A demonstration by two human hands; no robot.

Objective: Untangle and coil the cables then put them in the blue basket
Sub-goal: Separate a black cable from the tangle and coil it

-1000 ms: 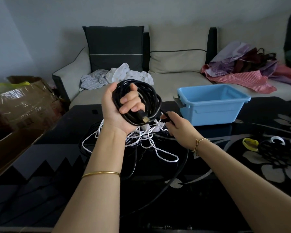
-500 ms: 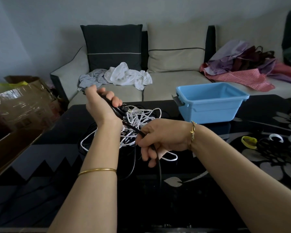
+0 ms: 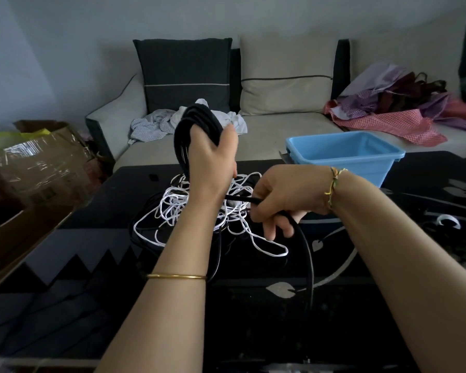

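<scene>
Centre of frame: my left hand point(image 3: 213, 160) is raised, its fingers clamped round the coiled black cable point(image 3: 194, 125). Just right of it, the fingers of my right hand point(image 3: 283, 195) curl on the cable's loose tail. Beneath both, the white cable point(image 3: 178, 203) lies tangled on the table point(image 3: 86, 265). The blue basket point(image 3: 345, 157) stands right of centre, apart from the tangle.

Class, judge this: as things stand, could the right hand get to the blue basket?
Probably yes: the blue basket stands just beyond the right hand, with nothing between them. But its fingers grip the black cable, so it would arrive occupied.
</scene>
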